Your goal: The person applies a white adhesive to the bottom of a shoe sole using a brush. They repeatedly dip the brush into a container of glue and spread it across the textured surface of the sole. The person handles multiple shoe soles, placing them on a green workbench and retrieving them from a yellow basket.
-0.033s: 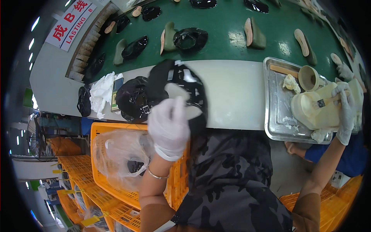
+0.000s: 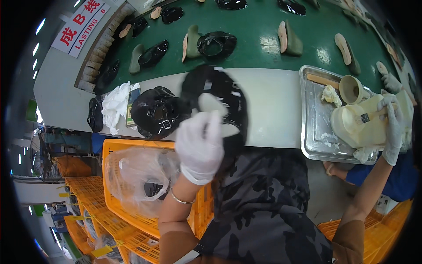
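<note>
Black upper (image 2: 236,110) between buckled shoe (image 2: 151,110) and tray (image 2: 314,116)

Shoe (image 2: 200,83) over bench (image 2: 274,110), tray (image 2: 311,132) at right, cup (image 2: 363,92) in tray, belt (image 2: 252,50) behind, crate (image 2: 132,143) below left

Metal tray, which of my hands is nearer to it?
Right. Your right hand is at the right side of the tray, holding a brush; your left hand is well left of it, holding a black upper.

Head fisheye: looks down and forward from the wearer's head, at close range
Counter (image 2: 274,108): crosses mid-frame
Camouflage apron (image 2: 268,198): just below the lens, lower centre
</note>
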Demonstrator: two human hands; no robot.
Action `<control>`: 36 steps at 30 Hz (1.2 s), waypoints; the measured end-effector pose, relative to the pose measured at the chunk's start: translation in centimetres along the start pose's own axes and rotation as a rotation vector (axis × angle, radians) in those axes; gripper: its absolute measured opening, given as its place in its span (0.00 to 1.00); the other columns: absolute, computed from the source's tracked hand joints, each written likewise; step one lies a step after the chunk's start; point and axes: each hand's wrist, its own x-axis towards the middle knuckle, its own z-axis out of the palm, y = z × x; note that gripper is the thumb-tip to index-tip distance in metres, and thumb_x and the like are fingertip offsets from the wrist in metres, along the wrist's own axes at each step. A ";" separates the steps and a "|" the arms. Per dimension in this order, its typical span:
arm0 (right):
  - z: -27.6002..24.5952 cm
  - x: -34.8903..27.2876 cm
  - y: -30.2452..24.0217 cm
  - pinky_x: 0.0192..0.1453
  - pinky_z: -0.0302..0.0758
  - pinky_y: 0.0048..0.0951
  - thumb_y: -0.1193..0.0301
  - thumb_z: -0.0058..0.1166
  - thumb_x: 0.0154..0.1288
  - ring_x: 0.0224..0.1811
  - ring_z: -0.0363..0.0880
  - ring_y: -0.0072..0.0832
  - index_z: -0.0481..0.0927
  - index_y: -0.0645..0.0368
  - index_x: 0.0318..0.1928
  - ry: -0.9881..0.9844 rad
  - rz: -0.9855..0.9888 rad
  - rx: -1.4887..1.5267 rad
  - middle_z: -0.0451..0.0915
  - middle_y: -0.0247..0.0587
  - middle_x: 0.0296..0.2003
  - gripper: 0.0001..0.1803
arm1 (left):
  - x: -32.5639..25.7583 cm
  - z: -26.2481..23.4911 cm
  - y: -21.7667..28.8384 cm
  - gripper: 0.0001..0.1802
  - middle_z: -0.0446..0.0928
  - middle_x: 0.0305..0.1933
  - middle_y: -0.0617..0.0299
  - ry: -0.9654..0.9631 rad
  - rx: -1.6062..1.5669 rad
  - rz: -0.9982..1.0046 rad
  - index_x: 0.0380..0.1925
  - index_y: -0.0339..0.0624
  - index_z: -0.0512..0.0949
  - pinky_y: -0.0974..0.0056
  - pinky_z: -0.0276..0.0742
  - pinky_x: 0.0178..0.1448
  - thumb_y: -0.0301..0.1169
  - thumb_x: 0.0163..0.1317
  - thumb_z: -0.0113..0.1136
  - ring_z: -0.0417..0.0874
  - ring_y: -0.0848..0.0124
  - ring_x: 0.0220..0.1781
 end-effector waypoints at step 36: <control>8.0 -3.4 -2.8 0.37 0.73 0.22 0.70 0.47 0.64 0.31 0.77 0.23 0.72 0.64 0.39 0.202 -0.333 0.578 0.77 0.39 0.29 0.09 | 7.2 9.6 13.7 0.24 0.62 0.19 0.61 -1.699 -1.855 -1.022 0.57 0.31 0.58 0.72 0.57 0.14 0.24 0.58 0.41 0.59 0.74 0.09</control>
